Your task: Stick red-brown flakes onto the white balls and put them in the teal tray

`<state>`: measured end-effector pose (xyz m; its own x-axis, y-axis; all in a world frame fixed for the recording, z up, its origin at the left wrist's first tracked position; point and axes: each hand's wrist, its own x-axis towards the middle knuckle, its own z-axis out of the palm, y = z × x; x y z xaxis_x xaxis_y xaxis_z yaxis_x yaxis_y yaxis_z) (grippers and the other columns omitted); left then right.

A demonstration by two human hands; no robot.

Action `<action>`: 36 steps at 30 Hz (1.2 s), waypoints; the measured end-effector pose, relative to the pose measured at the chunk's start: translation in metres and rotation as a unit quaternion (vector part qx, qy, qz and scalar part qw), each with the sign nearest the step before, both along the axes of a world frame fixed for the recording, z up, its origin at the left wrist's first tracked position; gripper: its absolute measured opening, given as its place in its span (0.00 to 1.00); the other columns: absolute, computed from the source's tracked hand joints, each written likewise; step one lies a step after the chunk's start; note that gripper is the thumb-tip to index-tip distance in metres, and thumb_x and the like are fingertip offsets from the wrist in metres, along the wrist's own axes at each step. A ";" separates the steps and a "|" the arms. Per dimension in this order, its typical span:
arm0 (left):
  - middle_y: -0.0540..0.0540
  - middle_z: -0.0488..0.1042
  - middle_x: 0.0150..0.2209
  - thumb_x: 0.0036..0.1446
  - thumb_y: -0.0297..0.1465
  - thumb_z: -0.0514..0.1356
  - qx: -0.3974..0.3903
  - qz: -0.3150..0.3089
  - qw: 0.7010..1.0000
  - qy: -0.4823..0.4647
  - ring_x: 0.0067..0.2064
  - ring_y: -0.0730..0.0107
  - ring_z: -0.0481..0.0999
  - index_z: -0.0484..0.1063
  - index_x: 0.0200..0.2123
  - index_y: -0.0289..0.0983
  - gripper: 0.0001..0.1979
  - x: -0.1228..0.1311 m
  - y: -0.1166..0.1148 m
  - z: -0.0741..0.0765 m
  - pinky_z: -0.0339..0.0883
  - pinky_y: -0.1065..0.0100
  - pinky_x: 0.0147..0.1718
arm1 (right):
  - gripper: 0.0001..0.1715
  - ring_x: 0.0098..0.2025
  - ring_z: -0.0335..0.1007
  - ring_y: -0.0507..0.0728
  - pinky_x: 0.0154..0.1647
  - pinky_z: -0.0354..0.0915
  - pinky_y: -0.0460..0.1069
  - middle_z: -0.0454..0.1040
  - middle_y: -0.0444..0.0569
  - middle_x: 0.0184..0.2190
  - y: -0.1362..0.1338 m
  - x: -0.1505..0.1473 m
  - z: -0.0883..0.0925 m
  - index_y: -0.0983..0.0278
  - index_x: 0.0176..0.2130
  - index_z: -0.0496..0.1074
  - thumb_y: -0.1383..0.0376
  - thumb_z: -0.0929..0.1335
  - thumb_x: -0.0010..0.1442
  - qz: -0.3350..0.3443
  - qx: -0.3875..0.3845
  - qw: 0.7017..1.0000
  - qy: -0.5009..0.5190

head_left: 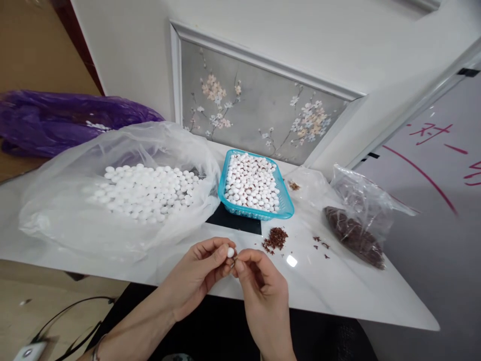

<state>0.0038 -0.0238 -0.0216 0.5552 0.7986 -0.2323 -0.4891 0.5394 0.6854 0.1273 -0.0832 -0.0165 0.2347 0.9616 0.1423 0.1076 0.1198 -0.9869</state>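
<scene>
Left hand (199,273): over the near edge of the surface; grip closed on a white ball, pinched between thumb and fingertips.
Right hand (259,286): fingertips meet the left hand's; thumb and forefinger pinched together just under the ball; anything between them is too small to tell.
White ball (230,252): held in the air between both hands, above the near edge.
Surface (338,286): white, glossy.
Clear bag (75,210): left side, open, full of plain white balls.
Blue basket (280,208): centre back, heaped with white balls specked brown.
Brown crumbs (276,238): small pile just in front of the basket, near the hands.
Small bag (355,233): right side, lying flat, holding dark brown bits.
Purple bag (56,120): far left, behind the clear bag.
</scene>
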 end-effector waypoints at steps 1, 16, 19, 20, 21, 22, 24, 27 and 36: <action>0.50 0.71 0.28 0.56 0.29 0.63 0.000 0.002 1.000 0.002 0.29 0.79 0.69 0.77 0.31 0.34 0.04 0.000 0.000 -0.001 0.67 0.76 0.35 | 0.06 0.33 0.68 0.51 0.37 0.66 0.45 0.71 0.43 0.30 0.000 0.000 0.000 0.61 0.34 0.69 0.65 0.64 0.63 -0.003 0.006 1.000 -0.007; 0.50 0.74 0.29 0.52 0.30 0.67 -0.016 0.032 0.999 0.020 0.31 0.79 0.71 0.80 0.32 0.34 0.05 0.001 -0.003 -0.002 0.68 0.78 0.36 | 0.08 0.34 0.66 0.52 0.36 0.64 0.47 0.66 0.44 0.32 0.005 -0.002 -0.004 0.61 0.33 0.65 0.68 0.62 0.64 -0.041 0.069 0.991 -0.102; 0.50 0.76 0.29 0.51 0.30 0.67 -0.018 0.038 0.999 0.024 0.32 0.79 0.72 0.80 0.31 0.34 0.05 0.002 -0.003 -0.002 0.69 0.78 0.37 | 0.07 0.34 0.66 0.52 0.36 0.64 0.47 0.66 0.44 0.32 0.005 -0.002 -0.005 0.61 0.33 0.65 0.68 0.62 0.64 -0.042 0.070 0.991 -0.104; 0.50 0.76 0.28 0.51 0.29 0.67 -0.018 0.040 0.999 0.025 0.32 0.79 0.72 0.80 0.31 0.34 0.04 0.002 -0.003 -0.002 0.69 0.79 0.37 | 0.07 0.35 0.66 0.52 0.36 0.64 0.47 0.65 0.44 0.32 0.005 -0.002 -0.005 0.61 0.33 0.65 0.68 0.62 0.64 -0.043 0.070 0.991 -0.104; 0.50 0.76 0.28 0.51 0.29 0.68 -0.019 0.042 0.999 0.026 0.32 0.79 0.73 0.80 0.31 0.34 0.04 0.002 -0.004 -0.001 0.69 0.79 0.37 | 0.07 0.35 0.66 0.52 0.36 0.64 0.47 0.65 0.44 0.32 0.005 -0.003 -0.005 0.61 0.33 0.65 0.69 0.62 0.64 -0.044 0.071 0.991 -0.104; 0.50 0.77 0.28 0.50 0.29 0.68 -0.019 0.044 0.998 0.027 0.32 0.79 0.73 0.80 0.31 0.34 0.04 0.003 -0.004 -0.001 0.68 0.79 0.37 | 0.07 0.35 0.66 0.52 0.37 0.64 0.47 0.65 0.44 0.32 0.005 -0.003 -0.006 0.61 0.33 0.65 0.69 0.62 0.64 -0.046 0.072 0.991 -0.105; 0.50 0.77 0.28 0.50 0.29 0.68 -0.018 0.048 0.998 0.030 0.32 0.78 0.73 0.80 0.31 0.34 0.04 0.004 -0.004 -0.002 0.68 0.79 0.37 | 0.07 0.35 0.65 0.52 0.36 0.64 0.47 0.65 0.44 0.32 0.005 -0.004 -0.006 0.60 0.33 0.65 0.69 0.61 0.64 -0.051 0.076 0.990 -0.111; 0.50 0.78 0.28 0.50 0.29 0.68 -0.012 0.053 0.998 0.037 0.32 0.78 0.73 0.80 0.31 0.35 0.04 0.005 -0.004 -0.003 0.68 0.78 0.37 | 0.08 0.34 0.65 0.51 0.35 0.63 0.46 0.65 0.43 0.32 0.004 -0.004 -0.006 0.60 0.33 0.64 0.69 0.61 0.64 -0.056 0.080 0.988 -0.121; 0.50 0.79 0.29 0.49 0.29 0.68 0.011 0.062 0.997 0.041 0.33 0.76 0.74 0.81 0.30 0.35 0.04 0.005 -0.005 -0.002 0.69 0.76 0.38 | 0.08 0.33 0.65 0.51 0.34 0.63 0.46 0.65 0.42 0.31 0.007 -0.003 -0.009 0.61 0.32 0.65 0.69 0.62 0.64 -0.061 0.081 0.987 -0.126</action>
